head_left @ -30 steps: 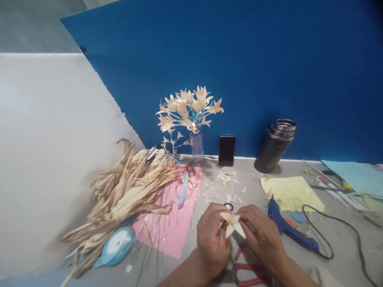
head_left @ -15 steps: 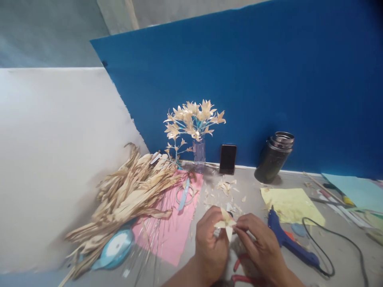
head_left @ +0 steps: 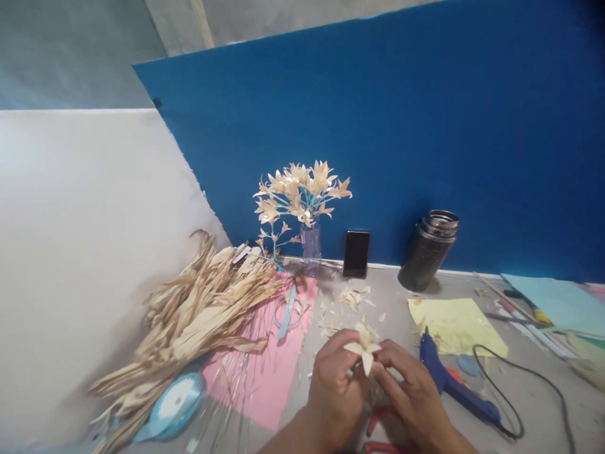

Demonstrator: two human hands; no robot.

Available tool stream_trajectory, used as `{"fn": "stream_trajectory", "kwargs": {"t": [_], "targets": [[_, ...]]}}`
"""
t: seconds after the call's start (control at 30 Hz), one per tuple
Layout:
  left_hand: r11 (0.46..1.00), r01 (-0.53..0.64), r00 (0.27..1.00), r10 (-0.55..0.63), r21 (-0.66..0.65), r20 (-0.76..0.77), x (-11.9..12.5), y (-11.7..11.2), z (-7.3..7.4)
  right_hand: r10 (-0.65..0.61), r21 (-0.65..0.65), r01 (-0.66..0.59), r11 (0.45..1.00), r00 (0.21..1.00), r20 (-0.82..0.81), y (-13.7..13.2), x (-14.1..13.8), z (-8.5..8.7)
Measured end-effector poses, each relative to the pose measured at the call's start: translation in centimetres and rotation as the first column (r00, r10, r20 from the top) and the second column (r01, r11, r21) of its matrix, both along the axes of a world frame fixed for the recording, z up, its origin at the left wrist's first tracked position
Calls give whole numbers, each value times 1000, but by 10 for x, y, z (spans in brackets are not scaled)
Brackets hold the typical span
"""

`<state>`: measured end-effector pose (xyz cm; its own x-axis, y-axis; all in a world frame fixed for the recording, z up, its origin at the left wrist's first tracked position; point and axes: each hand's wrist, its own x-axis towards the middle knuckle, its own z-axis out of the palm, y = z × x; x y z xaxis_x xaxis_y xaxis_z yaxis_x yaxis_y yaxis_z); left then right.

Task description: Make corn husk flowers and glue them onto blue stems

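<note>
Blossoms (head_left: 305, 189) on pale blue stems stand in a clear vase (head_left: 311, 252) at the far side of the table (head_left: 392, 296) in the head view, a smaller spray (head_left: 274, 243) just left of it. To the right, past a dark phone (head_left: 356, 253), stands an uncapped dark flask (head_left: 423, 255), its inside hidden. Near, between both hands, is a pale four-petalled flower (head_left: 365, 351). The left hand (head_left: 333, 384) holds it, thumb and fingers narrow about its base, which is out of sight. The right hand (head_left: 411, 384) has thumb and forefinger drawn together by the right petal; whether they pinch it or only touch, I cannot tell. A red-handled tool (head_left: 380, 447) lies below the hands, a blue glue gun (head_left: 458, 384) to the right, dry husks (head_left: 208, 315) to the left. Compared with half a second ago, the flower is turned slightly, and the right fingertips sit closer beneath it; vase, phone and flask stay put.
</note>
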<state>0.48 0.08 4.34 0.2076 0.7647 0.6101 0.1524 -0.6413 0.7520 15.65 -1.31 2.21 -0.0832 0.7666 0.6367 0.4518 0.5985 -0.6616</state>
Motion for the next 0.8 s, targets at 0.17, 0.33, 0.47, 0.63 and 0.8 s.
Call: {"fn": "stream_trajectory", "kwargs": {"t": [0.17,0.33,0.47,0.63,0.8], "targets": [[993,-78,995,71,-93,-72,1,7,-16,20,-219,-29,975,999,-43,1,0,-6],[985,-168,986,168,31,-12,-1,11,-12,18,-213,-2,977,997,75,7,6,-25],[988,-150,988,151,42,-25,1,12,-13,3,-196,24,980,991,134,10,9,-37],[994,-98,995,98,-41,-16,4,11,-21,25,-213,10,977,986,164,8,10,-33],[994,-77,997,75,-71,-27,5,12,-25,16,-218,28,976,980,200,8,11,-31]]}}
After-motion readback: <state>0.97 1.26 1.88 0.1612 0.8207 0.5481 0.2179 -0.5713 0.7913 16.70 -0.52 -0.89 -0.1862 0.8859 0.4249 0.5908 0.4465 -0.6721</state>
